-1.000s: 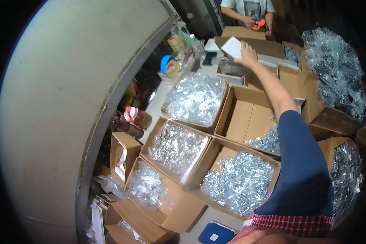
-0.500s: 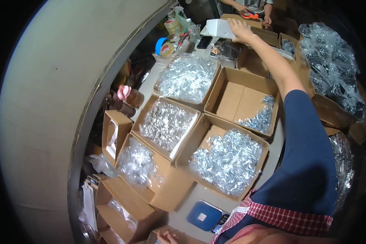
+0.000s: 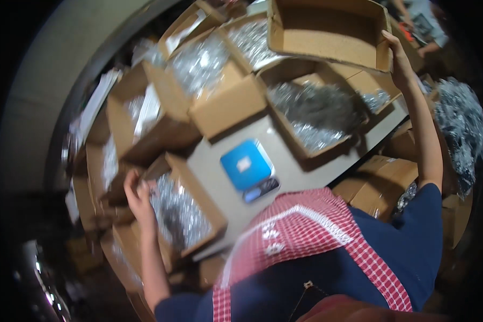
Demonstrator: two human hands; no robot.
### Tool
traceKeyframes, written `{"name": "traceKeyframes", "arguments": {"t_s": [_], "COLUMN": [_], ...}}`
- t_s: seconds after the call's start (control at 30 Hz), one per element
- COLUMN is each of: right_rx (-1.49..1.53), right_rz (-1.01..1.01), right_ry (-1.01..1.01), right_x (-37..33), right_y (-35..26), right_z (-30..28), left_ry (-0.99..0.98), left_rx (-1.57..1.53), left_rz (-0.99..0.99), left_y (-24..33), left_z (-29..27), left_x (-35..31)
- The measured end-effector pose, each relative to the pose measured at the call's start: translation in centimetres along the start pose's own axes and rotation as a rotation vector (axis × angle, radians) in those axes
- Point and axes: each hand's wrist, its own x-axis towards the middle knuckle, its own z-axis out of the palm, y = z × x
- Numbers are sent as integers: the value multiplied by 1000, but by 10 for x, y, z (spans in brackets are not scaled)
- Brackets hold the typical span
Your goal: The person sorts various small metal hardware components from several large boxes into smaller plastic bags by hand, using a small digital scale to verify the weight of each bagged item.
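Note:
My right hand [image 3: 396, 53] grips the right end of an open cardboard box [image 3: 327, 33], raised and tilted so its bare brown inside shows. It hangs over the far side of the table, above another box [image 3: 303, 153] of small clear packets. At the left, my left hand [image 3: 138, 196] has its fingers curled over the rim of a smaller cardboard box [image 3: 206, 206]. Shiny clear packets [image 3: 180, 214] fill that box. Motion blurs the left fingertips somewhat. Between the two hands, a blue-topped scale [image 3: 247, 163] lies on the grey table.
More open boxes with clear packets, such as this flapped one [image 3: 228, 107], crowd the table's far and left sides. Taped cartons [image 3: 381, 182] and a heap of clear bags [image 3: 459, 129] stand at the right. Another person [image 3: 426, 27] is at the far right.
The view has swung left and down. My right hand, earlier on a white box at the far end, now holds a raised open box nearer me. My left hand has come fully into view.

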Motion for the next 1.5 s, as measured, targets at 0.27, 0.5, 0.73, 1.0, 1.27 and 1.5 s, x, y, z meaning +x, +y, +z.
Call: {"name": "traceKeyframes", "arguments": {"t_s": [0.27,0.5,0.73,1.0,1.27,1.5], "right_rx": [-77,-265,-954,-1180,-332,-359], "right_rz": [209,357,-579,-551,62,19], "right_ry": [-481,-390,-389,-285,38,111], "right_x": [-147,-150,-127,-100,-118,-114], "right_y": [100,166,120,154,228,247], "right_z": [201,189,193,108,18,37], "left_ry": [167,436,350,-581,-31,520], "left_rx": [125,303,988,869,1253,-117], "left_rz": [-9,-91,115,-1060,-502,-371], "left_y": [34,-33,-149,-293,-248,-182], "left_z": [-174,-318,-382,-443,-429,-453], "left_x": [0,35,166,241,220,197]}}
